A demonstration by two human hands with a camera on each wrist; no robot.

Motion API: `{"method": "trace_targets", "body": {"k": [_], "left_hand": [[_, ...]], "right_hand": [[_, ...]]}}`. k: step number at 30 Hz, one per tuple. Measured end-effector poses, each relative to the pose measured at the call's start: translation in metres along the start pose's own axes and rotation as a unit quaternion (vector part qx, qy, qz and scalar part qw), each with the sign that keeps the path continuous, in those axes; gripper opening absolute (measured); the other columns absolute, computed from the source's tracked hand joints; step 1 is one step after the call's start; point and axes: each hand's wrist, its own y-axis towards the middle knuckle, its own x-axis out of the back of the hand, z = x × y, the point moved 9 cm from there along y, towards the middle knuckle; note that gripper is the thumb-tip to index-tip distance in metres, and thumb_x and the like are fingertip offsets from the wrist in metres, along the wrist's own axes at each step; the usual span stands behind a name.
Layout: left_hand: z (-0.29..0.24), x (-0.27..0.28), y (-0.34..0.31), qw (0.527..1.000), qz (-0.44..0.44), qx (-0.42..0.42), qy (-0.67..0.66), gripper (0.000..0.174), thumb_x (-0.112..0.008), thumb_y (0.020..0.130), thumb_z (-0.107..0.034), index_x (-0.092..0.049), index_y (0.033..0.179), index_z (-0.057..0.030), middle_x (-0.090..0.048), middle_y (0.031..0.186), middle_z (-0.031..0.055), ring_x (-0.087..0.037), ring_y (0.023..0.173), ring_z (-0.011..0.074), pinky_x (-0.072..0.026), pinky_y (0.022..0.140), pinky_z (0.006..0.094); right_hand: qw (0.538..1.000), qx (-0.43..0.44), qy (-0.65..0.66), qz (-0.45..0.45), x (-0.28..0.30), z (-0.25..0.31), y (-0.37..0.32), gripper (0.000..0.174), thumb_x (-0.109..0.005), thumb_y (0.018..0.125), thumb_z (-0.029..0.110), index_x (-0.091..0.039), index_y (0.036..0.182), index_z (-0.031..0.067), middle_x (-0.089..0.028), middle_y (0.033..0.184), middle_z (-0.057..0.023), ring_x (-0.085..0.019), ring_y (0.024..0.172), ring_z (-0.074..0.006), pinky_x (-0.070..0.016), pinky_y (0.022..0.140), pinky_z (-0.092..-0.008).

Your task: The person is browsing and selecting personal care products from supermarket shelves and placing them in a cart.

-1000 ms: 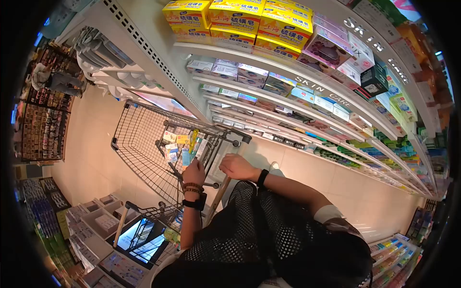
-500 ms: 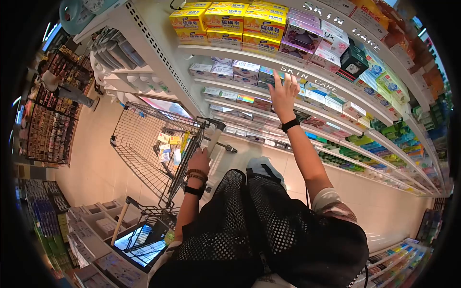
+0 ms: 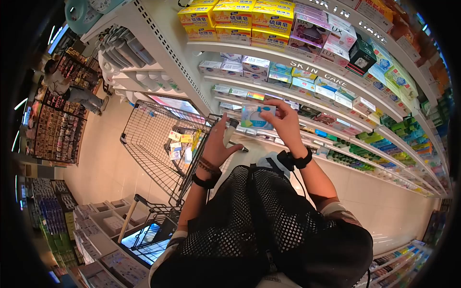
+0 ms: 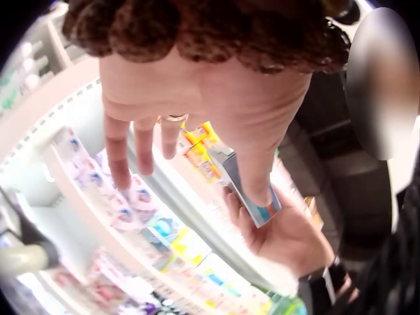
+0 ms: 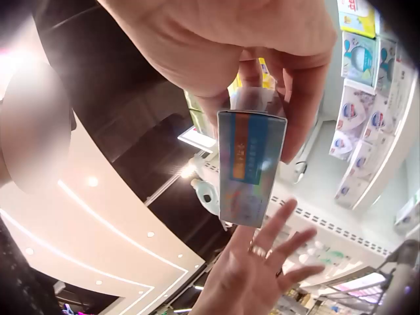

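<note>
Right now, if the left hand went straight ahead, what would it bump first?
Probably the white boxes with blue marks; the left hand points roughly that way, but depth is unclear.

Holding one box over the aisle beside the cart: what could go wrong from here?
The small blue-and-white cardboard box could slip: only the right hand grips it; the left hand is open.

The grey wire shopping cart might roll if bumped, as neither hand grips its pale handle.
</note>
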Motion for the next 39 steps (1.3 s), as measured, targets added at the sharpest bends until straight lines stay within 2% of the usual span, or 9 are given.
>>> {"method": "trace_targets", "body": {"k": [7, 11, 15, 18, 27, 29, 35, 37, 39], "left_hand": [[-0.034, -0.009, 0.002, 0.97, 0.029, -0.114, -0.212, 0.095, -0.094, 0.062, -0.006, -0.044, 0.142, -0.0053, -0.05, 0.144, 0.0136, -0.049, 0.136, 0.0281, -0.041, 0.114, 0.043], [-0.033, -0.014, -0.004, 0.956, 0.018, -0.082, -0.281, 0.094, -0.094, 0.062, -0.005, -0.044, 0.142, -0.0042, -0.052, 0.14, 0.0145, -0.05, 0.134, 0.0287, -0.0412, 0.113, 0.0434], [-0.069, -0.004, -0.01, 0.977, -0.028, -0.167, -0.132, 0.109, -0.09, 0.065, -0.003, -0.027, 0.154, -0.0015, -0.054, 0.134, 0.0167, -0.052, 0.131, 0.0324, -0.0435, 0.11, 0.0461], [-0.097, -0.004, -0.016, 0.968, -0.048, -0.216, 0.12, 0.113, -0.091, 0.067, -0.016, -0.022, 0.156, 0.0018, -0.06, 0.126, 0.0161, -0.057, 0.116, 0.0351, -0.0432, 0.1, 0.046], [-0.101, 0.005, -0.036, 0.954, -0.101, -0.239, 0.15, 0.13, -0.099, 0.058, -0.022, -0.017, 0.157, -0.0023, -0.058, 0.133, 0.0136, -0.056, 0.119, 0.0329, -0.0461, 0.099, 0.0453], [-0.089, 0.009, -0.038, 0.962, -0.104, -0.225, 0.114, 0.105, -0.096, 0.061, -0.024, -0.043, 0.148, -0.0011, -0.06, 0.126, 0.013, -0.056, 0.117, 0.0334, -0.0451, 0.099, 0.0447], [-0.063, 0.041, -0.061, 0.976, -0.112, -0.068, 0.174, 0.096, -0.096, 0.06, -0.016, -0.051, 0.144, -0.0055, -0.059, 0.13, 0.0138, -0.059, 0.119, 0.03, -0.0517, 0.096, 0.0389], [-0.024, 0.075, -0.09, 0.954, -0.216, 0.025, 0.208, 0.088, -0.093, 0.066, -0.013, -0.052, 0.144, -0.0071, -0.06, 0.129, 0.0138, -0.061, 0.116, 0.0277, -0.0532, 0.093, 0.0374], [0.039, 0.118, -0.126, 0.919, -0.329, 0.165, 0.139, 0.063, -0.085, 0.082, -0.021, -0.058, 0.136, -0.0035, -0.065, 0.12, 0.0122, -0.065, 0.103, 0.0227, -0.0543, 0.076, 0.0321]], "right_hand": [[0.999, -0.022, -0.021, 0.031, -0.014, 0.029, -0.032, 0.028, -0.066, 0.1, 0.016, -0.067, 0.125, 0.0047, -0.068, 0.09, 0.0027, -0.059, 0.081, -0.0027, -0.0481, 0.068, -0.022], [0.997, -0.03, 0.014, 0.066, -0.019, 0.035, -0.043, 0.034, -0.056, 0.105, 0.023, -0.061, 0.135, 0.0071, -0.07, 0.108, -0.002, -0.065, 0.096, -0.0089, -0.054, 0.078, -0.0249], [0.997, 0.044, -0.063, 0.005, -0.013, 0.018, -0.041, 0.039, -0.052, 0.107, 0.024, -0.053, 0.142, 0.0058, -0.066, 0.125, -0.0074, -0.063, 0.11, -0.0138, -0.0554, 0.087, -0.0281], [0.982, -0.101, 0.099, 0.123, -0.036, 0.012, -0.056, 0.046, -0.047, 0.109, 0.03, -0.047, 0.146, 0.0021, -0.06, 0.13, -0.0097, -0.059, 0.119, -0.0149, -0.0528, 0.095, -0.0298], [0.878, -0.19, 0.358, 0.255, -0.059, 0.001, -0.068, 0.069, -0.05, 0.105, 0.048, -0.036, 0.152, -0.0003, -0.05, 0.148, -0.0137, -0.055, 0.131, -0.0212, -0.0474, 0.106, -0.0359], [0.886, -0.183, 0.339, 0.258, -0.06, -0.005, -0.064, 0.07, -0.049, 0.105, 0.049, -0.036, 0.153, 0.0, -0.049, 0.149, -0.0133, -0.054, 0.132, -0.0216, -0.0462, 0.108, -0.0368], [0.88, -0.253, 0.229, 0.33, -0.098, -0.062, -0.049, 0.083, -0.023, 0.103, 0.068, -0.036, 0.154, 0.0043, -0.047, 0.152, -0.0134, -0.049, 0.138, -0.0262, -0.0371, 0.116, -0.0434], [0.932, -0.122, -0.052, 0.337, -0.113, -0.11, -0.028, 0.074, -0.033, 0.105, 0.061, -0.047, 0.147, 0.0025, -0.053, 0.147, -0.0153, -0.049, 0.137, -0.0299, -0.0361, 0.117, -0.0433], [0.886, 0.038, -0.312, 0.342, -0.133, -0.143, -0.021, 0.06, -0.047, 0.103, 0.053, -0.057, 0.138, 0.005, -0.059, 0.137, -0.0164, -0.051, 0.132, -0.0343, -0.0311, 0.118, -0.0481]]}}
